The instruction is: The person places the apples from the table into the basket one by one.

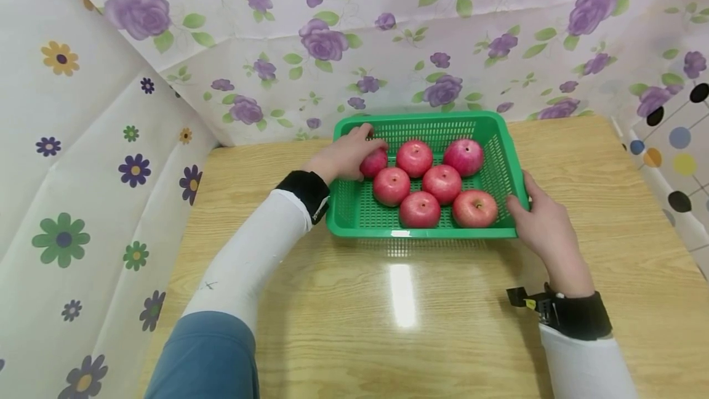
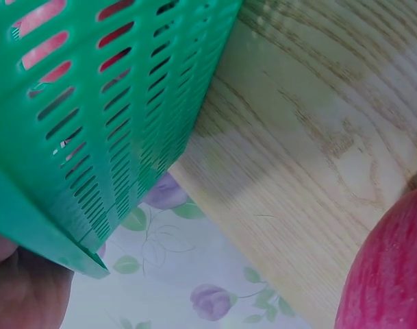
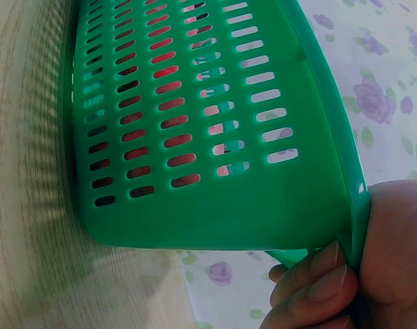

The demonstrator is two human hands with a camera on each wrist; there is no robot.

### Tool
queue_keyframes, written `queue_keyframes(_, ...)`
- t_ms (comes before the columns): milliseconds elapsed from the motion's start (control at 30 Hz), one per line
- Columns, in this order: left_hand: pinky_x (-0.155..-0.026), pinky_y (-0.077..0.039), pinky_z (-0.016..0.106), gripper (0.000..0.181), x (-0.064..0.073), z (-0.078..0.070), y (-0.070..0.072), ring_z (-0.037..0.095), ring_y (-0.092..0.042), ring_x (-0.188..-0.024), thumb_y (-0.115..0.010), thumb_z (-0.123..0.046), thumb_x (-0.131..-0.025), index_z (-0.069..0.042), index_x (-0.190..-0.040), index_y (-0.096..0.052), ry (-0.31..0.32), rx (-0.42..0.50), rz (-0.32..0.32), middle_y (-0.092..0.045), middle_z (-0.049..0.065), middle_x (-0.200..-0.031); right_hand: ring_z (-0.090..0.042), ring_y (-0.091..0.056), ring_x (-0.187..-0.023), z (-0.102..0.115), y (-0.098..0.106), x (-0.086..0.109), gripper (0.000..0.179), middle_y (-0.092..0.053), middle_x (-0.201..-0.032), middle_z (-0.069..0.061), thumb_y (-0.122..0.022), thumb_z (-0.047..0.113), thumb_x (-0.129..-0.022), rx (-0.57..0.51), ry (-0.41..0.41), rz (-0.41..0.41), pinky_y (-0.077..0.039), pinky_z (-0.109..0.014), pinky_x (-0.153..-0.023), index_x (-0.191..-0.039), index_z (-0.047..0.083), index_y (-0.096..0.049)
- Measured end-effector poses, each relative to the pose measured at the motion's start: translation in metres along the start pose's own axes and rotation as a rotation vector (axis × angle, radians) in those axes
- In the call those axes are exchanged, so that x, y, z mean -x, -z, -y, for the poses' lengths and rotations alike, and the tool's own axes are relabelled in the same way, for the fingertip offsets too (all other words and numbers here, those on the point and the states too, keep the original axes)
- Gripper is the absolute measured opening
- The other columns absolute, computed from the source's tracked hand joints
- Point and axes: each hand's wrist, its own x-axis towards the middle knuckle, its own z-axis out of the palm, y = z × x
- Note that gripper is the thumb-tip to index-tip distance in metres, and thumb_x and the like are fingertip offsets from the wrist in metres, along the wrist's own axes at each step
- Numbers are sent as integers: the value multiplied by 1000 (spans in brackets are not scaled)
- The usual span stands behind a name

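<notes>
A green plastic basket (image 1: pixel 421 233) with slotted walls stands on the table and holds several red apples (image 1: pixel 415 159). Reaching over its left rim, my left hand (image 1: pixel 352 156) curls its fingers round the apple (image 1: pixel 374 164) in the back left corner, covering part of it. At the right end, my right hand (image 1: pixel 545 220) grips the basket's rim; the right wrist view shows its fingers (image 3: pixel 318 281) bent round the green edge. Close to the left wrist camera, another apple (image 2: pixel 393 274) appears outside the basket; in the head view I cannot see it.
The basket stands on a wooden table (image 1: pixel 354 319) near its back edge. Behind it rises a flowered sheet (image 1: pixel 332 42). Another flowered sheet (image 1: pixel 94 171) flanks the left side, and a dotted covering (image 1: pixel 678 159) is at the right.
</notes>
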Motion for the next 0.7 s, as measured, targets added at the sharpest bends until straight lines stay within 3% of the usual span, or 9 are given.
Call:
queue_keyframes(200,-105,-40,46,77,2,2,0,30,-33,-131,-85,-10,-76,-23,-142,-49,-10,0,-2,-29,15,-150,-42,-55,-90,1,1,0,66,-52,-129,-35,-35,50,-103,-2,0,4,-43,-42,-56,-160,27,-11)
queue_keyframes(433,-104,-42,45,74,11,4,5,29,-33,-130,-84,-15,-78,-24,-142,-49,1,50,-45,-31,12,-148,-42,-54,-91,3,1,1,67,-51,-130,-35,-35,51,-103,-7,-1,10,-43,-42,-57,-160,26,-11)
queue_keyframes(700,-109,-35,46,65,21,14,12,29,-33,-132,-77,-22,-86,-17,-144,-47,-61,146,-120,-34,13,-146,-42,-54,-91,0,-1,0,66,-50,-130,-36,-34,50,-103,-9,5,15,-43,-41,-55,-160,26,-10)
